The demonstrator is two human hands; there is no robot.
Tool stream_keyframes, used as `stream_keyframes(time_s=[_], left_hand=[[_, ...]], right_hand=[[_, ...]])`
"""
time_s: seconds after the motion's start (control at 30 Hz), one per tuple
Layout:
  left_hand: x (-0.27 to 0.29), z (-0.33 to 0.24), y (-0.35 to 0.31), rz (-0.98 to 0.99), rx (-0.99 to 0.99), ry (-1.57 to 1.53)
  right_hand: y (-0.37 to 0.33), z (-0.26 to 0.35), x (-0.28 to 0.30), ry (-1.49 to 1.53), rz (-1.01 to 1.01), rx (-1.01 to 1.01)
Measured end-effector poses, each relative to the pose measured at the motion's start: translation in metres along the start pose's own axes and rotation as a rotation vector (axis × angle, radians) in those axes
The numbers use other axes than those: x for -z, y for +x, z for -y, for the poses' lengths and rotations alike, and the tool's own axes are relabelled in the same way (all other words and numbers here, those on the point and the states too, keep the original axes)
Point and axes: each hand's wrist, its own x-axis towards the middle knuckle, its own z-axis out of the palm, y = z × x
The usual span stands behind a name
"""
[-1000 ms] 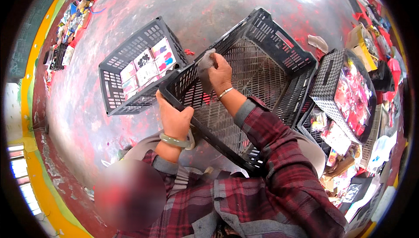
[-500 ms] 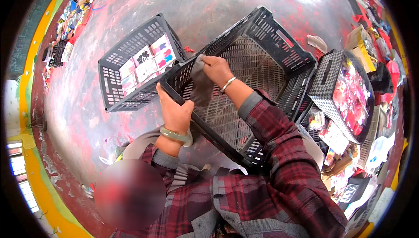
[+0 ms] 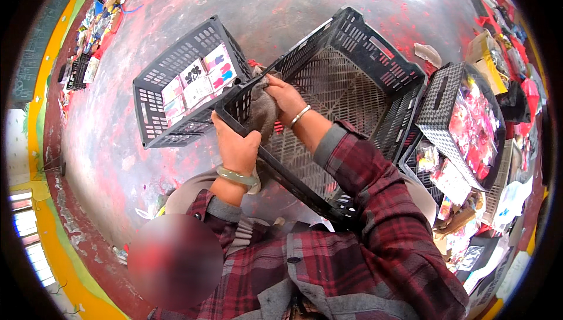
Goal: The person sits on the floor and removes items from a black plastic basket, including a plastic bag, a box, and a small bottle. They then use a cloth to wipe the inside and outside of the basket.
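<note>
The left hand (image 3: 234,149) grips the slotted black crate (image 3: 297,184), best held steady. The right hand (image 3: 286,102) clutches a grey rag (image 3: 264,109), best pressed flat.

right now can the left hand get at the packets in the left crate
Probably not: the left hand grips the middle crate's rim, and the left crate's near wall stands before the packets, though its top looks open.

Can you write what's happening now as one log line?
left hand: grips black crate by rim | right hand: holds grey cloth at crate's left end | nearby: second crate, packets inside
</note>
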Motion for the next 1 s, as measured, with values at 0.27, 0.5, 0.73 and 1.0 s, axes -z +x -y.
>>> stream_keyframes(time_s=[0.27,0.5,0.73,1.0], left_hand=[[0.002,-0.003,0.006,-0.043,-0.019,-0.087],[0.000,-0.016,-0.002,0.024,0.105,-0.136],[-0.003,0.008,-0.013,0.118,0.135,-0.156],[0.008,0.036,-0.038,0.192,0.485,-0.547]], right_hand=[[-0.031,-0.045,-0.031,-0.439,-0.023,0.024],[-0.002,-0.013,0.008,0.078,-0.391,0.013],[-0.034,0.014,-0.024,0.113,-0.400,-0.249],[-0.034,-0.004,-0.037,-0.351,-0.564,-0.406]])
